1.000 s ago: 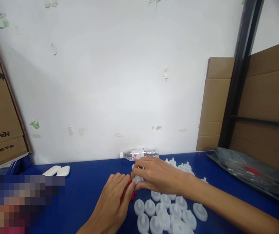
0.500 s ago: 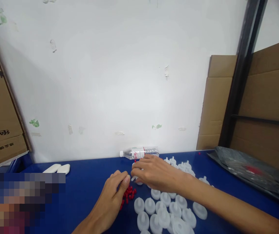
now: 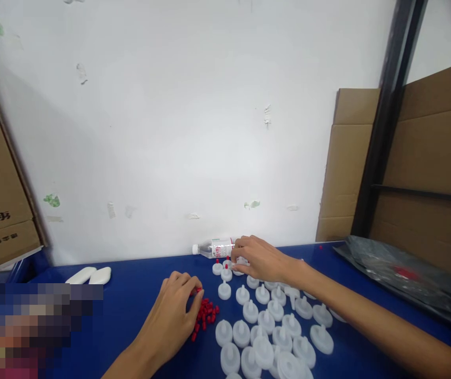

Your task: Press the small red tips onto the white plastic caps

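Note:
My left hand (image 3: pixel 178 305) is at the left edge of a small pile of red caps (image 3: pixel 209 310). Its thumb and index finger pinch a red cap (image 3: pixel 199 289), only partly visible. Farther back, my right hand (image 3: pixel 260 258) has its fingers curled around a translucent white spouted lid (image 3: pixel 242 260), mostly hidden by them. Just left of it, a few spouted lids carry red caps on their spouts, one being a red-tipped lid (image 3: pixel 226 273). Several plain spouted lids (image 3: pixel 266 321) spread under and in front of my right forearm, most with spouts up.
A clear plastic bottle (image 3: pixel 219 247) lies against the white wall. Two white rounded objects (image 3: pixel 100 276) rest at the left. Dark plastic bags (image 3: pixel 399 279) lie on the right of the blue table (image 3: pixel 130 295). Cardboard (image 3: pixel 347 168) stands at both sides.
My right hand has moved away from my left, back and to the right, uncovering red-tipped lids. My left hand has shifted slightly left, and a red cap now shows at its fingertips.

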`<state>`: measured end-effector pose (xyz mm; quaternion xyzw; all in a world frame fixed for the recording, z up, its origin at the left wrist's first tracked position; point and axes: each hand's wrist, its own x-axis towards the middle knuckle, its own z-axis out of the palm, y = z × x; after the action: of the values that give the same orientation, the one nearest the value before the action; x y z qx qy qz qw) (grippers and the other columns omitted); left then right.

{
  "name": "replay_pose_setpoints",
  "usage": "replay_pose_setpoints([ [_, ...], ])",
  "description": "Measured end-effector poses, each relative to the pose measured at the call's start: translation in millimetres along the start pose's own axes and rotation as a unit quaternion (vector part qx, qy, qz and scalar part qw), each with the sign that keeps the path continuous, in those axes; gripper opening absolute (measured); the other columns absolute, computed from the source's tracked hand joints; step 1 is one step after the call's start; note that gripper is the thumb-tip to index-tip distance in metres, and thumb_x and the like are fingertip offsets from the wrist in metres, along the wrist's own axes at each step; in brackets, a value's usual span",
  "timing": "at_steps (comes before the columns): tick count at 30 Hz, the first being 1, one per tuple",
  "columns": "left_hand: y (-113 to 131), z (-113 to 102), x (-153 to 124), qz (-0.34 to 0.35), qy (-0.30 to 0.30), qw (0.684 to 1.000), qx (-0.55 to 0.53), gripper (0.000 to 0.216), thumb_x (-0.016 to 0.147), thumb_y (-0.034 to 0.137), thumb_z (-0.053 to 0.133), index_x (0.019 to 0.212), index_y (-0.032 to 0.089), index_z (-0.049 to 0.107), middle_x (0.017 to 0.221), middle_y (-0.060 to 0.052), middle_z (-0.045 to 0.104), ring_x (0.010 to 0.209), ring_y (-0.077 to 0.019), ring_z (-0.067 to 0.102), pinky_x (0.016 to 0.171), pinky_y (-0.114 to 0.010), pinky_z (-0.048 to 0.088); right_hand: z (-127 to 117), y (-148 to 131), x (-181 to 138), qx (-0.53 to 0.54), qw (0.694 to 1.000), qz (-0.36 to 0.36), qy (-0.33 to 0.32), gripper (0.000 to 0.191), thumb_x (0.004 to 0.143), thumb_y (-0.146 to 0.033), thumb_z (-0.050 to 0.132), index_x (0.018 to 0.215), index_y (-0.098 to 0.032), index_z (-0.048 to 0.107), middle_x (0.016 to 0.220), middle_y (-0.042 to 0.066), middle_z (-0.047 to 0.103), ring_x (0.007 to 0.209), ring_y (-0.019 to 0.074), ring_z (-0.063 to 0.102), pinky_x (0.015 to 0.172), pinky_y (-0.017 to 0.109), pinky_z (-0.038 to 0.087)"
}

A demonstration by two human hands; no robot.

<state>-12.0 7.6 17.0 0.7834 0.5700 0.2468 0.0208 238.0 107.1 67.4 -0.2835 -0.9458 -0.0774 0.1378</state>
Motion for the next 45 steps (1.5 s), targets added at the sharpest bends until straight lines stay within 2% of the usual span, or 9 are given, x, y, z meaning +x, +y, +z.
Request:
replay_pose_setpoints([
  [4, -3, 2, 0, 0.004, -0.001, 1.000, 0.012, 0.024, 0.103, 0.030, 0.043, 0.093, 0.023, 0.064, 0.101, -0.006, 0.066, 0.100, -0.0272, 0.054, 0.092, -0.048, 0.041, 4, 1, 1, 0.009, 0.999, -0.007, -0.037, 0.021, 0.100, -0.036, 0.065, 0.096, -0.016, 0.070, 0.088, 0.002, 0.069, 0.086, 0.0195, 0.066, 0.084, 0.038, 0.051],
  [9, -6, 4, -2, 0.010, 0.008, 1.000, 0.016, 0.024, 0.102, 0.026, 0.042, 0.097, 0.024, 0.065, 0.107, -0.007, 0.064, 0.100, -0.0267, 0.054, 0.091, -0.047, 0.042, 6, 0, 2, 0.013, 0.997, -0.009, -0.077, 0.023, 0.100, -0.038, 0.065, 0.095, -0.015, 0.068, 0.089, 0.001, 0.070, 0.083, 0.0174, 0.068, 0.085, 0.039, 0.055],
  [15, -8, 6, -3, 0.014, 0.004, 1.000, 0.021, 0.026, 0.102, 0.025, 0.042, 0.097, 0.024, 0.067, 0.107, -0.007, 0.063, 0.099, -0.0266, 0.056, 0.090, -0.047, 0.043, -6, 9, -1, -0.023, 0.997, 0.032, -0.070, 0.028, 0.106, -0.039, 0.056, 0.096, -0.015, 0.067, 0.085, 0.001, 0.068, 0.081, 0.0172, 0.068, 0.084, 0.040, 0.055],
  [21, -11, 10, -4, 0.023, 0.004, 1.000, 0.016, 0.027, 0.102, 0.027, 0.046, 0.102, 0.026, 0.073, 0.110, -0.008, 0.065, 0.103, -0.0269, 0.057, 0.091, -0.046, 0.045, -16, 22, -6, -0.058, 0.989, 0.092, -0.096, 0.025, 0.102, -0.038, 0.062, 0.110, -0.015, 0.067, 0.106, 0.005, 0.070, 0.092, 0.0195, 0.069, 0.086, 0.041, 0.057],
  [29, -12, 10, -5, 0.021, -0.003, 1.000, 0.015, 0.028, 0.101, 0.027, 0.046, 0.104, 0.026, 0.073, 0.111, -0.008, 0.065, 0.102, -0.0265, 0.057, 0.092, -0.046, 0.045, 5, 31, -5, -0.031, 0.984, 0.106, -0.140, 0.030, 0.101, -0.037, 0.065, 0.122, -0.016, 0.064, 0.120, 0.008, 0.067, 0.100, 0.0219, 0.068, 0.087, 0.042, 0.059],
  [34, -10, 8, -5, 0.016, -0.019, 0.999, 0.028, 0.029, 0.102, 0.026, 0.043, 0.103, 0.024, 0.072, 0.111, -0.008, 0.065, 0.103, -0.0269, 0.057, 0.092, -0.048, 0.044, -4, 34, -8, 0.003, 0.990, 0.116, -0.083, 0.028, 0.102, -0.036, 0.063, 0.121, -0.016, 0.064, 0.116, 0.007, 0.067, 0.095, 0.0203, 0.068, 0.083, 0.040, 0.059],
  [39, -9, 8, -4, 0.013, -0.033, 0.999, 0.028, 0.030, 0.103, 0.027, 0.040, 0.104, 0.025, 0.071, 0.111, -0.007, 0.065, 0.103, -0.0269, 0.057, 0.093, -0.048, 0.043, -20, 19, -9, 0.046, 0.995, 0.093, -0.002, 0.021, 0.105, -0.033, 0.057, 0.114, -0.015, 0.062, 0.099, 0.004, 0.067, 0.082, 0.0166, 0.065, 0.074, 0.033, 0.056],
  [42, -8, 5, -3, 0.014, -0.019, 1.000, 0.006, 0.031, 0.106, 0.029, 0.036, 0.108, 0.026, 0.067, 0.113, -0.006, 0.065, 0.106, -0.0266, 0.056, 0.096, -0.048, 0.042, -24, 2, -7, 0.063, 0.997, 0.048, 0.020, 0.012, 0.103, -0.025, 0.057, 0.110, -0.017, 0.062, 0.101, 0.006, 0.066, 0.088, 0.0183, 0.062, 0.075, 0.031, 0.051],
  [45, -2, -1, -4, 0.025, 0.010, 0.999, -0.026, 0.028, 0.107, 0.033, 0.035, 0.109, 0.025, 0.062, 0.112, -0.005, 0.064, 0.107, -0.0256, 0.055, 0.098, -0.048, 0.041, -25, -18, -6, 0.070, 0.997, 0.002, 0.026, 0.012, 0.100, -0.021, 0.061, 0.111, -0.018, 0.064, 0.110, 0.009, 0.064, 0.100, 0.0212, 0.060, 0.083, 0.032, 0.050],
])
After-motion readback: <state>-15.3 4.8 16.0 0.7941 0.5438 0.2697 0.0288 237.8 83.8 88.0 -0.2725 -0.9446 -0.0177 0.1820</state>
